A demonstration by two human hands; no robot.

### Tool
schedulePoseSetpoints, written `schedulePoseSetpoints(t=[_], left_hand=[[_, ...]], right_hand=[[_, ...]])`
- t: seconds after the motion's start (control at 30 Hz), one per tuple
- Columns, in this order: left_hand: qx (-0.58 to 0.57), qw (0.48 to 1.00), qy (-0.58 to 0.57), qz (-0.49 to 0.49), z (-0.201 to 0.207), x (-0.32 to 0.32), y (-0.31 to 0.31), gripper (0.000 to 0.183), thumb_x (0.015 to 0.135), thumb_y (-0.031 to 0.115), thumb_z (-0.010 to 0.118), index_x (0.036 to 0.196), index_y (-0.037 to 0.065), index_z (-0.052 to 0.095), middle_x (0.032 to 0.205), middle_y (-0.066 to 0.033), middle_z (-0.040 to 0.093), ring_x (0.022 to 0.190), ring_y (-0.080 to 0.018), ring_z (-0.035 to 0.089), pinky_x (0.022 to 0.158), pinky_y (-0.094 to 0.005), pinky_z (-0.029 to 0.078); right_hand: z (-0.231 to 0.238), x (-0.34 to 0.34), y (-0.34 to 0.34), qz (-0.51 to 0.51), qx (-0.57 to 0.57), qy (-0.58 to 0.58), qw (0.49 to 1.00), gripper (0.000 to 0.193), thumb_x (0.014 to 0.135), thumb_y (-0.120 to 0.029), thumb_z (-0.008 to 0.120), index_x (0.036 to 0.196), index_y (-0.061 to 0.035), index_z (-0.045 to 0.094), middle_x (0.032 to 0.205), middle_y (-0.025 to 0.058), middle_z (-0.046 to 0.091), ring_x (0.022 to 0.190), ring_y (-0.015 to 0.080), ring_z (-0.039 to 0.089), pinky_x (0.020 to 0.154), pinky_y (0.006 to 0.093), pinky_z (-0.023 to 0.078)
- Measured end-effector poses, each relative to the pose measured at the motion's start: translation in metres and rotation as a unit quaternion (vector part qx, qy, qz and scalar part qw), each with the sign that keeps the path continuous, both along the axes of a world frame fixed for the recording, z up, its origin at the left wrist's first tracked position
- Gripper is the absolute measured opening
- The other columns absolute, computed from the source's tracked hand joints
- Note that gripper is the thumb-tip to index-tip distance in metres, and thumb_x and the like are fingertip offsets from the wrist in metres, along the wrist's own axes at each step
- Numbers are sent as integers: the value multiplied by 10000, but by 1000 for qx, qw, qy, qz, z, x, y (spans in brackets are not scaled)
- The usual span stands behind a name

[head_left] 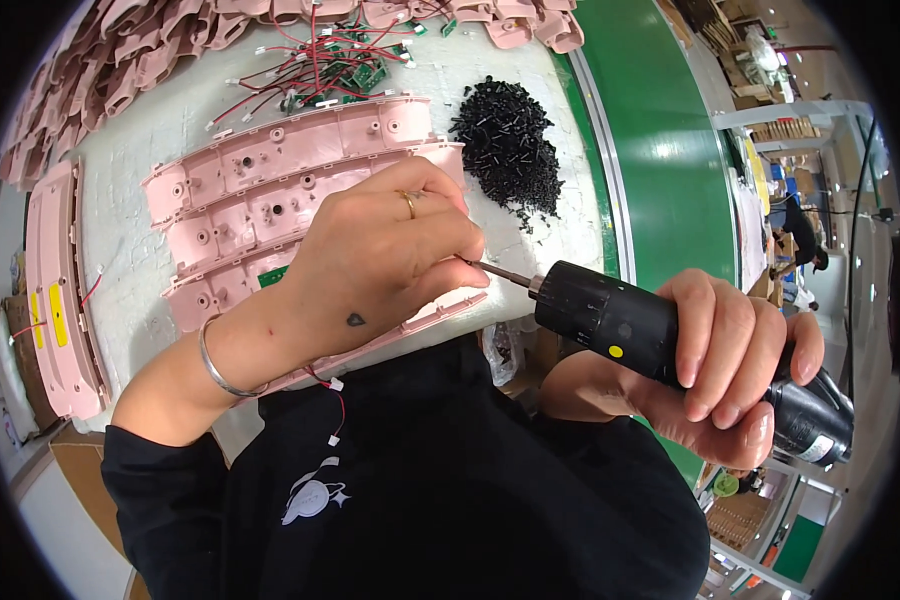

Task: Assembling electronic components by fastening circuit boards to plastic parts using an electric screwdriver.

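Observation:
My right hand (730,350) is wrapped round a black electric screwdriver (600,312), its bit pointing left. At the bit's tip, the fingers of my left hand (390,235) are pinched together; whatever lies between them is hidden. Beneath and beyond the left hand, three long pink plastic housings (235,228) lie side by side with their ribbed insides up. Part of a green circuit board (272,276) shows in the nearest one, by my left wrist. A red wire with a white connector (334,384) hangs over the near edge.
A heap of small black parts, apparently screws (510,140), lies to the right of the housings. Behind are tangled red-wired circuit boards (340,70) and piled pink parts (140,60). Another pink housing (58,290) stands at the left. A green belt-like surface (660,150) runs along the right.

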State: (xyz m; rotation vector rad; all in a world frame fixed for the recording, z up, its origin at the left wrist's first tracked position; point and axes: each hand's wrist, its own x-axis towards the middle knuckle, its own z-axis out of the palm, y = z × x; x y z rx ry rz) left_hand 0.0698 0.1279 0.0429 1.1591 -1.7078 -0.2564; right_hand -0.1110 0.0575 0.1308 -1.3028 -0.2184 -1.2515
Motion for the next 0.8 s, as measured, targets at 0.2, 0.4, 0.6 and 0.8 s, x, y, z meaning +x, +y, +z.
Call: schedulePoseSetpoints(t=[0.2,0.4,0.6,0.8], left_hand=[[-17,1000,2,12,1,3,7,218,684,208,761,762,55,628,678,-53,604,788,-241,605,617,-315,489],[4,1000,-15,6,3,3,19,190,727,180,740,788,48,618,714,-59,614,812,-248,621,621,-321,504],[83,996,28,18,5,16,49,229,702,134,747,893,44,656,1008,-109,642,1043,-288,572,794,-358,499],[112,972,-93,183,-4,69,95,281,650,60,756,914,77,660,1127,-98,604,1179,-350,455,954,-409,427]], right_hand=[[1,8,8,-4,-7,-5,1000,276,683,-99,592,938,-67,490,565,-55,548,463,42,520,524,191,467],[2,12,11,55,-73,-10,996,260,690,-85,628,916,-76,501,558,-49,555,455,40,529,483,169,461],[-8,32,21,121,-86,10,989,264,695,-64,643,910,-97,492,556,-53,550,453,37,522,474,159,450],[-18,50,27,107,-97,94,985,298,725,-99,617,982,-116,467,570,-74,540,451,22,499,498,159,436]])
